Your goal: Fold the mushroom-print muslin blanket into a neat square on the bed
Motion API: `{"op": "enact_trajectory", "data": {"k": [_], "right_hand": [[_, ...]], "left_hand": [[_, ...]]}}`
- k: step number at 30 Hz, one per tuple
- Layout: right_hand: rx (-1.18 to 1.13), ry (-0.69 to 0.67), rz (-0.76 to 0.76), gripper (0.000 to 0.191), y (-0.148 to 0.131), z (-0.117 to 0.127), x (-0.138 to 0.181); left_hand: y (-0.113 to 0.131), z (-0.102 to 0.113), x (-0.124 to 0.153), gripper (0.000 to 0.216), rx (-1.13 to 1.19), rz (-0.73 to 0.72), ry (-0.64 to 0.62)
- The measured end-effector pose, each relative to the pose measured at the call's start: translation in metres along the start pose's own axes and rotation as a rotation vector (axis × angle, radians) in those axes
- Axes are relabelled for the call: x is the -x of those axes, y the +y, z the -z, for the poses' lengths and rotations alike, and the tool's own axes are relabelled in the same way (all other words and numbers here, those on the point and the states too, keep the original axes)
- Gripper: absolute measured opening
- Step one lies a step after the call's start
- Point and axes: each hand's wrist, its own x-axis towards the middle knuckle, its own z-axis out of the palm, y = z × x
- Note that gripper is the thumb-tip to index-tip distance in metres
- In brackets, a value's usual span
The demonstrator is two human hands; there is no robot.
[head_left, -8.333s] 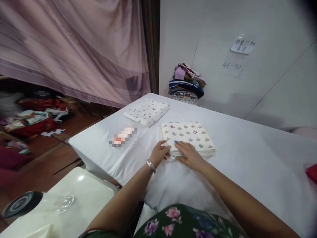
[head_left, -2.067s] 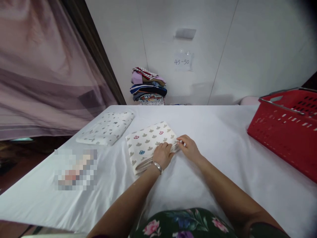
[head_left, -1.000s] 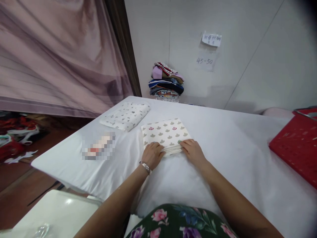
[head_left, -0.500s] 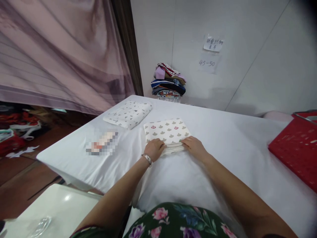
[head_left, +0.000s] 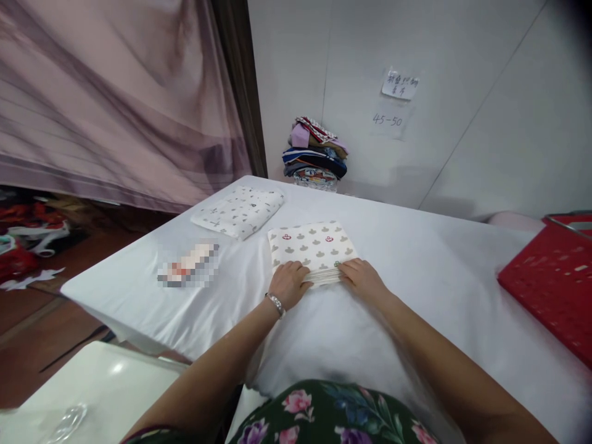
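Observation:
A folded cream cloth (head_left: 314, 243) with grey prints and small red anchors lies on the white-covered table (head_left: 416, 277). Its layered near edge faces me. My left hand (head_left: 290, 283) grips the near left corner, fingers on top and thumb at the front edge. At the near right corner my right hand (head_left: 363, 277) pinches the same cloth, fingertips on its upper face. Farther left, apart from both hands, rests another folded white cloth (head_left: 240, 211) with small dark prints.
Left of the cloth lies a pixelated item (head_left: 189, 265). A red container (head_left: 550, 277) stands at the right. Behind the table is a stack of folded fabrics (head_left: 315, 151) by the wall. A white stool-like surface (head_left: 106, 382) sits low left, below a pink curtain (head_left: 129, 92).
The near edge of the cloth is pressed a little flatter, its layers closer together. Both hands have shifted only slightly and keep hold of the corners. The view has moved a little.

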Motion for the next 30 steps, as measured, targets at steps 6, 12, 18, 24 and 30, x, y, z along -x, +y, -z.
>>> {"op": "enact_trajectory", "data": {"k": [6,12,18,24,30], "right_hand": [[0.084,-0.115,0.006,0.021,-0.003,0.009,-0.010],[0.122,-0.105,0.017,0.018,-0.007,0.007,-0.015],[0.124,-0.009,0.065,0.023,-0.002,0.002,-0.012],[0.023,0.131,0.078,0.024,0.006,-0.004,-0.005],[-0.064,0.130,0.080,0.026,0.012,-0.007,-0.004]], "left_hand": [[0.002,0.002,-0.007,0.018,-0.035,0.013,-0.042],[0.004,0.001,-0.008,0.019,-0.037,0.061,-0.030],[-0.002,-0.001,-0.006,0.019,0.012,0.034,-0.007],[0.000,0.000,-0.005,0.032,0.018,0.042,0.029],[0.016,0.000,-0.014,0.029,-0.044,0.077,0.048]]}}
